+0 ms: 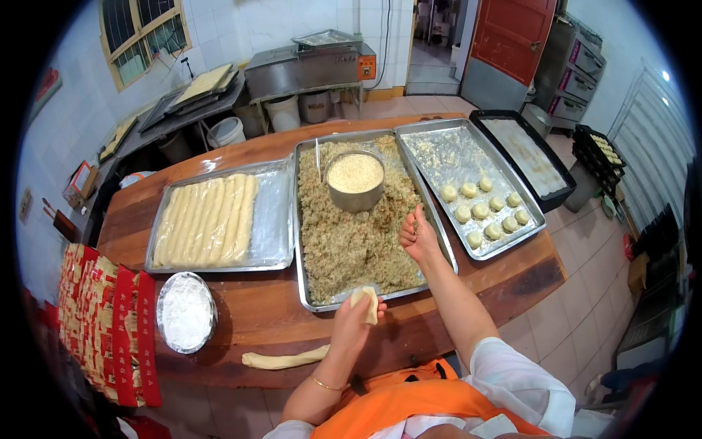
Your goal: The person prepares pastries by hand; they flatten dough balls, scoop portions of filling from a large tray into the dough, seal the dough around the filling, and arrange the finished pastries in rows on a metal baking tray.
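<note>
My left hand is closed round a flattened piece of pale dough, at the near edge of a large metal tray of crumbly brown-green filling. Over the right side of that filling is my right hand, its fingers curled in and thumb up; what lies in them, if anything, is too small to make out. A round metal pot of pale grains sits in the filling, beside a white-handled utensil. On the wood near my left forearm lies a short dough rope.
On the wooden table, a left tray holds long dough rolls. A bowl of white flour stands near red packaging. To the right, a floured tray holds several round dough pieces, beside a black-rimmed tray.
</note>
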The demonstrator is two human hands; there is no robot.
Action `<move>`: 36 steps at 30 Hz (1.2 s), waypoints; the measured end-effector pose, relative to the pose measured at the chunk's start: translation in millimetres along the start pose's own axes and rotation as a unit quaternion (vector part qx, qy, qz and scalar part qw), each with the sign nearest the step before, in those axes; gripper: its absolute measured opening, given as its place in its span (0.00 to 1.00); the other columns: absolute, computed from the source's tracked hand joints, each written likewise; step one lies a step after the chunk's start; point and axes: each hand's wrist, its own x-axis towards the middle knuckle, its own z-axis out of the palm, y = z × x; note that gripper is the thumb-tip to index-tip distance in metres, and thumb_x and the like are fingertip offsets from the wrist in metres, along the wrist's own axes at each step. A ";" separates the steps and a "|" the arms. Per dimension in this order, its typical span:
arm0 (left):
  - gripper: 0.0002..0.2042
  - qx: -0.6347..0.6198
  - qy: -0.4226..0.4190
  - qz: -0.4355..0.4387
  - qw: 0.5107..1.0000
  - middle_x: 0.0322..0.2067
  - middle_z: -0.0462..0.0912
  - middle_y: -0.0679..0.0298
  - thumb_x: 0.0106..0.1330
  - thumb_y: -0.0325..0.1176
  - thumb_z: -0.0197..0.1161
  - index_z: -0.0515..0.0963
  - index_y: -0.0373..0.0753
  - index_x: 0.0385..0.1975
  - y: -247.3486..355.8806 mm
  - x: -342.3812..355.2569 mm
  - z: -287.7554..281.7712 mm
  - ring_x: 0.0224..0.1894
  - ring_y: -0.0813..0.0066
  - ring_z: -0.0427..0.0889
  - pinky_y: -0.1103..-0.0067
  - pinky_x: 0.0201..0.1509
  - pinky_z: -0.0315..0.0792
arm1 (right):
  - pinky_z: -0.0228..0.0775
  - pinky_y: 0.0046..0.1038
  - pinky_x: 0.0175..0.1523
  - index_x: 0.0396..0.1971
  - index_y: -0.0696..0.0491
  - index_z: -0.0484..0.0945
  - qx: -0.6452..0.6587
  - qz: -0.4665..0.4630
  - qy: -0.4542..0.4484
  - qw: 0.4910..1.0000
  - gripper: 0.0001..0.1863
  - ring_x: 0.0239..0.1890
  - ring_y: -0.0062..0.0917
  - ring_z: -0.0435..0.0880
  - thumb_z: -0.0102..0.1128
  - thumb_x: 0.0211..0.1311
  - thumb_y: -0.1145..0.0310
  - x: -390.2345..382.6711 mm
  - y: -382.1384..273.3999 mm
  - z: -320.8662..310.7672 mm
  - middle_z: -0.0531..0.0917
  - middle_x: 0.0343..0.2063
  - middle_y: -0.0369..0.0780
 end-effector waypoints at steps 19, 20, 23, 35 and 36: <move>0.14 -0.122 0.048 0.039 0.991 0.51 0.77 0.56 0.78 0.34 0.44 0.69 0.33 0.55 -10.5 109.8 40.0 0.54 0.65 0.77 0.67 0.58 0.74 | 0.32 0.53 0.75 0.55 0.42 0.79 -0.716 -0.351 -0.122 0.590 0.21 0.73 0.37 0.60 0.65 0.60 0.66 -72.8 9.6 48.9 0.77 0.60 0.36; 0.14 -0.119 0.048 0.048 0.991 0.51 0.77 0.57 0.78 0.34 0.44 0.69 0.34 0.55 -12.3 111.5 41.1 0.53 0.66 0.77 0.67 0.58 0.74 | 0.31 0.54 0.75 0.55 0.42 0.79 -0.731 -0.349 -0.123 0.574 0.22 0.73 0.38 0.60 0.65 0.59 0.66 -73.8 16.5 44.4 0.76 0.61 0.37; 0.13 -0.112 0.032 0.045 0.992 0.51 0.77 0.59 0.78 0.35 0.46 0.70 0.36 0.54 -15.9 114.3 32.7 0.51 0.69 0.78 0.70 0.55 0.74 | 0.52 0.49 0.68 0.55 0.44 0.79 -0.754 -0.368 -0.101 0.535 0.22 0.62 0.39 0.69 0.65 0.58 0.70 -79.9 14.8 40.0 0.75 0.58 0.40; 0.15 0.063 0.033 0.087 0.994 0.50 0.79 0.58 0.78 0.36 0.44 0.69 0.38 0.58 -11.1 98.3 45.6 0.52 0.68 0.79 0.70 0.56 0.74 | 0.75 0.27 0.36 0.38 0.53 0.82 -0.668 -0.381 -0.068 0.636 0.11 0.31 0.28 0.82 0.70 0.53 0.75 -75.6 23.8 28.3 0.80 0.32 0.40; 0.17 0.040 0.003 0.088 0.995 0.51 0.78 0.57 0.79 0.38 0.42 0.69 0.39 0.60 -1.5 87.7 55.5 0.52 0.68 0.79 0.70 0.57 0.74 | 0.76 0.27 0.36 0.38 0.54 0.83 -0.662 -0.350 -0.050 0.661 0.10 0.32 0.27 0.83 0.69 0.54 0.75 -77.7 15.3 32.2 0.81 0.32 0.40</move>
